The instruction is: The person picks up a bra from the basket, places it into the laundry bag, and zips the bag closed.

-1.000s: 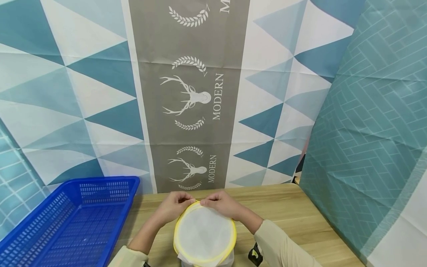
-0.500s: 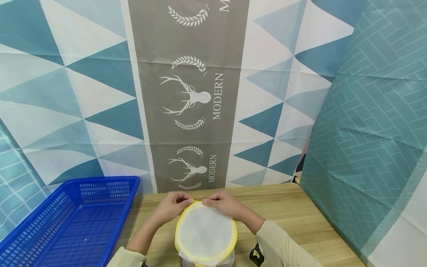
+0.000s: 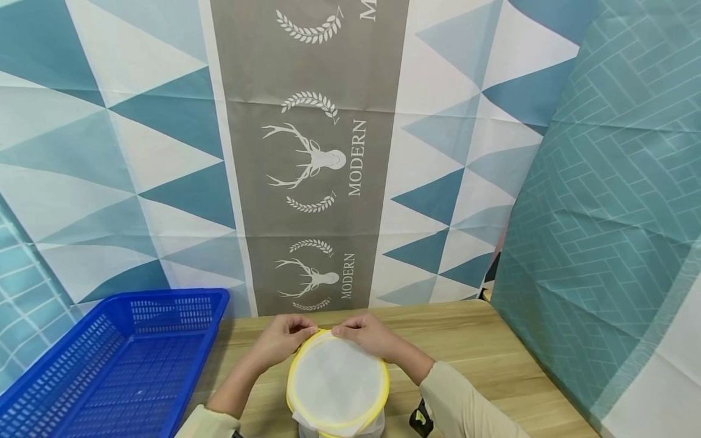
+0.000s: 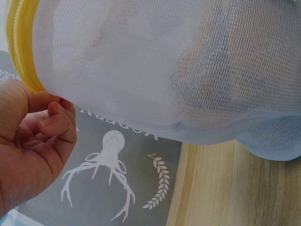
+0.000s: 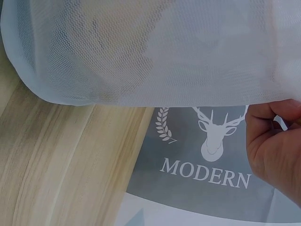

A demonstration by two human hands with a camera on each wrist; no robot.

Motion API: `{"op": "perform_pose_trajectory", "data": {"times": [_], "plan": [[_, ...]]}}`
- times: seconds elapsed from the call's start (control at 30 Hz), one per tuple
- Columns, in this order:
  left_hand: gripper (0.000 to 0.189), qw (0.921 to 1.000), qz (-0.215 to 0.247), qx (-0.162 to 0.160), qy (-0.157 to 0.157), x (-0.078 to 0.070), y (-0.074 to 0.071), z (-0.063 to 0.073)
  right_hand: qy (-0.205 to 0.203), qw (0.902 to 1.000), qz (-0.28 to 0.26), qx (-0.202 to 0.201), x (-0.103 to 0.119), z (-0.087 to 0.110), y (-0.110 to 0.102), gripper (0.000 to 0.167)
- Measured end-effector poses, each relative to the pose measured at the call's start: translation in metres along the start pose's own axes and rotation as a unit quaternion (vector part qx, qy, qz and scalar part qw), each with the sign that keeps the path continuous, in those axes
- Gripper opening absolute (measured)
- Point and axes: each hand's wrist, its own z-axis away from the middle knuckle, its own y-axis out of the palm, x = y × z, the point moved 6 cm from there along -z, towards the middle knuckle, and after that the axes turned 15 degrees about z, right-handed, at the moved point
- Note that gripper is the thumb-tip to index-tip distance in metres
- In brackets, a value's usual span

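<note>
A white mesh laundry bag (image 3: 336, 380) with yellow trim stands upright on the table, its round top facing me in the head view. At the far edge of that top, my left hand (image 3: 282, 340) pinches the yellow rim between thumb and fingers. My right hand (image 3: 367, 334) pinches the same rim just to the right, thumb on top. The left wrist view has the yellow trim (image 4: 23, 47) above the left hand's curled fingers. Through the mesh side (image 5: 108, 52) in the right wrist view, blurred coloured contents show faintly.
A blue plastic basket (image 3: 213, 340) with perforated sides stands to the left on the wooden table (image 3: 454, 340). Behind the table hangs a patterned cloth (image 3: 306, 213) with deer prints, and a teal cloth (image 3: 597, 243) hangs at the right.
The bag's top has shifted slightly right, and the two thumbs have moved a little further apart along the rim. Over the last half second almost nothing has moved.
</note>
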Motion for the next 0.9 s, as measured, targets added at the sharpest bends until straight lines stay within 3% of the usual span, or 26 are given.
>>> {"op": "perform_pose_trajectory", "data": {"times": [0.9], "plan": [[0.017,0.9998,0.0,-0.013,-0.012,0.0038,0.0,-0.0004,0.016,0.9998,-0.008,-0.003,-0.0074,0.0012,-0.0019,0.034]]}}
